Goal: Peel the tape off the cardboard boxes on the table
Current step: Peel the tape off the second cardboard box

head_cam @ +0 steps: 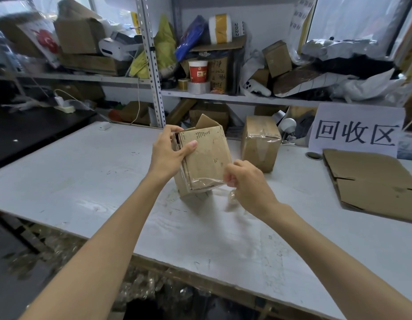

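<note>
left hand (pixel 169 153): mine, closed around the upper left edge of the small box (pixel 203 158), thumb on the front face, fingers wrapped behind
small box: held tilted, its lower corner down at the worktop (pixel 89 172); top flaps open
right hand (pixel 245 181): pinched shut on the clear tape (pixel 207 182) at the box's lower right edge
tape: strip partly lifted along the bottom, left end stuck at the corner
step: peeling the bottom strip
how I'd do it: pull low and steady along the strip, brace hard with the left; a jerk likely tears film or liner
second box (pixel 260 144): behind on the worktop, taped, waiting
flattened cardboard (pixel 371 183): far right, untouched
</note>
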The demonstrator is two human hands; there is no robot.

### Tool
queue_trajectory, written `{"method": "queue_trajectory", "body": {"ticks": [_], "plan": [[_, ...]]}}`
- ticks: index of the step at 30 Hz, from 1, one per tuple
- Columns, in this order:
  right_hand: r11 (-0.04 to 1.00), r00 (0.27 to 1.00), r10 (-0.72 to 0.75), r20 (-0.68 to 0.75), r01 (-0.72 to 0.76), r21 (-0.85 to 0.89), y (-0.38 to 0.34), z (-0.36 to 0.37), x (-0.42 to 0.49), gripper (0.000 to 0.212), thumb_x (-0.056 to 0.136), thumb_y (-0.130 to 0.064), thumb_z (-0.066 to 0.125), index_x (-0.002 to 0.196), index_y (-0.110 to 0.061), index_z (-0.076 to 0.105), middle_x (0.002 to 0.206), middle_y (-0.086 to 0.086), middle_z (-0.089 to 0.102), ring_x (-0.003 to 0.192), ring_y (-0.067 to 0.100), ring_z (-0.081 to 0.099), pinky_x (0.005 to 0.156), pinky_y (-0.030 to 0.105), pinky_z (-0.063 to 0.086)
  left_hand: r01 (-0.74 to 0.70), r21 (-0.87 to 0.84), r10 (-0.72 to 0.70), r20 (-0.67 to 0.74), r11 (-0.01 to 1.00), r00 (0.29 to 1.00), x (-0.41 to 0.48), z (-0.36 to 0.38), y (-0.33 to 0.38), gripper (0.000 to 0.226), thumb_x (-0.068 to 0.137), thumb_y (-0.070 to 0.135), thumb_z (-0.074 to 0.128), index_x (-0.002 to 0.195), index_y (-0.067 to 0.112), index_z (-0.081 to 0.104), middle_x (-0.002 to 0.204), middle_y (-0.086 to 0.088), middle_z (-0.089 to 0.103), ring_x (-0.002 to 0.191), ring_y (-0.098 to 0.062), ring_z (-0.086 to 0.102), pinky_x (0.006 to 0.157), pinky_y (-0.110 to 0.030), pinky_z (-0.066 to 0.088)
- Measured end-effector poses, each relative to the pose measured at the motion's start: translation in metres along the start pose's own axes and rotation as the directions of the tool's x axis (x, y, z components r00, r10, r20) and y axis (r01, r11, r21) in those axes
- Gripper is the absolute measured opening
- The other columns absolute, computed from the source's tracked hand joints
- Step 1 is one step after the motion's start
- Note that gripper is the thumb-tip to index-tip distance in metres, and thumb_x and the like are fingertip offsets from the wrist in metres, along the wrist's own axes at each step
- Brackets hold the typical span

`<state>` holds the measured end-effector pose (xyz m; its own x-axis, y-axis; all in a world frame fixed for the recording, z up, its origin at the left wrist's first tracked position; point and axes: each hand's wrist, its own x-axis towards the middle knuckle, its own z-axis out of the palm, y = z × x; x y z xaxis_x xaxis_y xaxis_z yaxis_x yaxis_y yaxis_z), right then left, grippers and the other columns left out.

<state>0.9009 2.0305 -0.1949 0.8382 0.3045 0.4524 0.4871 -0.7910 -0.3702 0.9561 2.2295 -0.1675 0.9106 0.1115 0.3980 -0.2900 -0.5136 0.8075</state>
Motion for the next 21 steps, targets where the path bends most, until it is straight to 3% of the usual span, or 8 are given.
{"method": "queue_trajectory", "body": {"ticks": [2, 4, 6, 9, 11, 15, 18, 21], "plan": [[0.998, 0.999, -0.031, -0.026, 0.033, 0.059, 0.004, 0.0, -0.004, 0.026, 0.073, 0.02, 0.052, 0.078, -0.004, 0.06, 0.081, 0.006, 0.056, 0.078, 0.026, 0.052, 0.067, 0.039, 0.048, -0.007, 0.009, 0.007, 0.002, 1.0, 1.0, 0.001, 0.0, -0.002, 0.036, 0.088, 0.039, 0.071, 0.112, 0.029, 0.046, 0.121, 0.0, 0.055, 0.107, -0.01, 0.049, 0.067, -0.009, 0.035], [0.992, 0.984, 0.01, -0.18, 0.013, 0.128, 0.008, -0.001, -0.007, 0.021, 0.076, 0.015, 0.062, 0.079, -0.006, 0.064, 0.082, 0.005, 0.058, 0.075, 0.023, 0.057, 0.066, 0.031, 0.049, -0.001, 0.008, 0.001, -0.012, 1.0, 1.0, 0.002, 0.002, -0.003, 0.036, 0.088, 0.04, 0.07, 0.113, 0.029, 0.046, 0.123, -0.002, 0.055, 0.111, -0.013, 0.049, 0.074, -0.013, 0.037], [0.993, 0.946, 0.041, -0.322, -0.003, 0.118, 0.006, -0.002, -0.009, 0.028, 0.074, 0.002, 0.076, 0.098, -0.009, 0.069, 0.09, 0.005, 0.062, 0.077, 0.02, 0.06, 0.07, 0.021, 0.047, 0.022, 0.01, -0.022, -0.03, 1.0, 0.999, 0.004, 0.001, -0.004, 0.037, 0.089, 0.042, 0.069, 0.114, 0.029, 0.045, 0.125, -0.004, 0.053, 0.115, -0.016, 0.049, 0.084, -0.022, 0.041], [0.999, 0.928, 0.01, -0.373, 0.006, 0.039, -0.001, 0.003, -0.01, 0.064, 0.069, -0.011, 0.083, 0.128, -0.012, 0.06, 0.114, 0.01, 0.06, 0.093, 0.019, 0.056, 0.081, 0.025, 0.049, 0.034, -0.018, -0.034, -0.005, 0.999, 0.999, 0.005, 0.0, -0.005, 0.037, 0.087, 0.043, 0.07, 0.113, 0.031, 0.046, 0.125, -0.003, 0.053, 0.111, -0.013, 0.05, 0.078, -0.016, 0.041], [0.996, 0.918, -0.076, -0.388, 0.051, -0.073, -0.006, 0.006, -0.007, 0.052, 0.069, -0.014, 0.084, 0.118, -0.011, 0.068, 0.116, 0.01, 0.062, 0.102, 0.026, 0.055, 0.088, 0.033, 0.049, 0.02, -0.022, -0.019, 0.014, 1.0, 1.0, 0.004, 0.002, -0.006, 0.038, 0.086, 0.044, 0.071, 0.112, 0.031, 0.046, 0.124, -0.001, 0.052, 0.11, -0.011, 0.049, 0.073, -0.012, 0.038], [0.995, 0.976, -0.033, -0.213, 0.053, 0.089, -0.015, 0.007, 0.003, 0.007, 0.076, -0.008, 0.076, 0.083, -0.009, 0.073, 0.087, 0.004, 0.065, 0.083, 0.022, 0.057, 0.068, 0.039, 0.051, 0.005, 0.007, -0.005, 0.031, 1.0, 1.0, 0.005, 0.006, -0.005, 0.039, 0.086, 0.045, 0.071, 0.113, 0.033, 0.045, 0.125, -0.002, 0.05, 0.12, -0.018, 0.047, 0.093, -0.031, 0.047], [0.996, 0.995, 0.016, -0.096, -0.008, 0.084, -0.014, 0.006, 0.01, 0.005, 0.08, -0.002, 0.069, 0.08, -0.005, 0.066, 0.088, 0.007, 0.061, 0.081, 0.027, 0.056, 0.069, 0.038, 0.047, 0.012, 0.006, -0.012, 0.039, 1.0, 0.999, 0.005, 0.007, -0.006, 0.039, 0.085, 0.047, 0.071, 0.112, 0.034, 0.046, 0.124, -0.002, 0.049, 0.122, -0.021, 0.046, 0.102, -0.041, 0.047], [0.995, 0.994, -0.099, 0.043, 0.099, 0.006, -0.015, 0.004, 0.009, 0.011, 0.082, 0.006, 0.061, 0.081, -0.005, 0.061, 0.09, 0.009, 0.058, 0.088, 0.026, 0.049, 0.074, 0.038, 0.044, 0.008, 0.019, -0.008, 0.016, 1.0, 1.0, 0.006, 0.01, -0.006, 0.039, 0.086, 0.047, 0.071, 0.111, 0.033, 0.046, 0.122, -0.004, 0.049, 0.121, -0.023, 0.047, 0.102, -0.046, 0.047]]}}
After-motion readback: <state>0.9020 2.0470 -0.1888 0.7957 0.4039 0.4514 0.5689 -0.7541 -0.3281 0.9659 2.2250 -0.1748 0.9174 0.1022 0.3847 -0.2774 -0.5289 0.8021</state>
